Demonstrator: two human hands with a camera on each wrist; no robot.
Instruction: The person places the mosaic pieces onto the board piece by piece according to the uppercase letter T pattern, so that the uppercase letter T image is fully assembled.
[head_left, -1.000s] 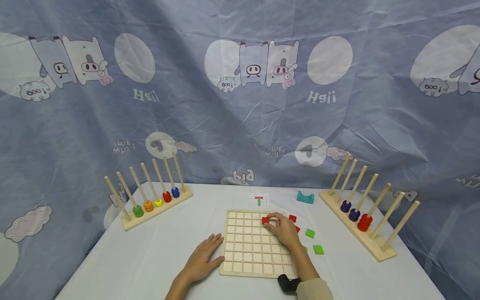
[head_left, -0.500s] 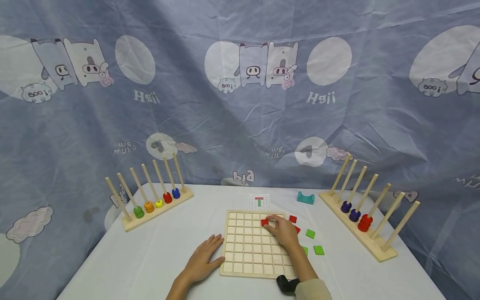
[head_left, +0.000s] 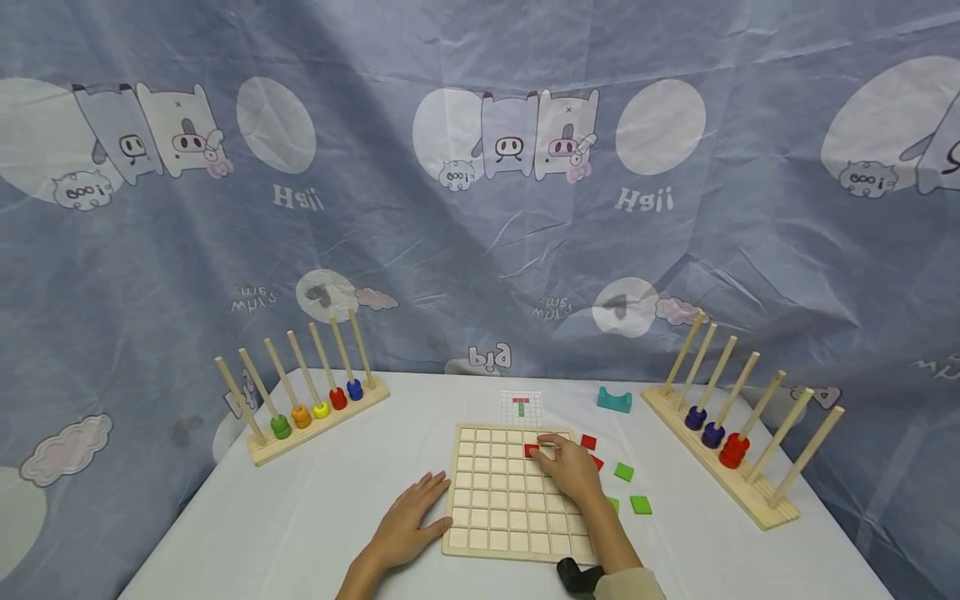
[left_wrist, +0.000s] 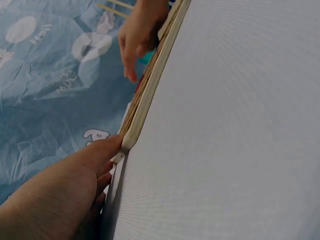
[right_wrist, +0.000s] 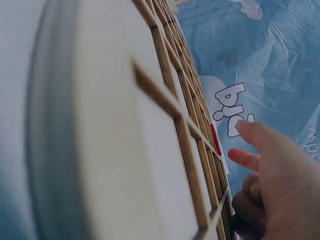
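Note:
A square wooden grid board (head_left: 487,500) lies on the white table. One red square tile (head_left: 532,451) sits in a cell in its upper right part. My right hand (head_left: 573,471) is over the board beside this tile, finger and thumb spread; in the right wrist view the fingertips (right_wrist: 245,127) stand apart from the red tile (right_wrist: 215,140). My left hand (head_left: 405,521) rests flat on the table at the board's left side, and its thumb touches the edge. Right of the board lie red tiles (head_left: 588,442) and green tiles (head_left: 624,472), some partly hidden by the right arm.
A pattern card (head_left: 521,410) with a red and green T lies behind the board. Peg racks with coloured rings stand at left (head_left: 322,421) and right (head_left: 720,458). A teal curved block (head_left: 615,401) sits at the back. A black object (head_left: 578,577) is by the right wrist.
The red tile has gone from between my right fingers down onto the board, slightly nearer to me. Those fingers have parted from it. My left hand has stayed in place.

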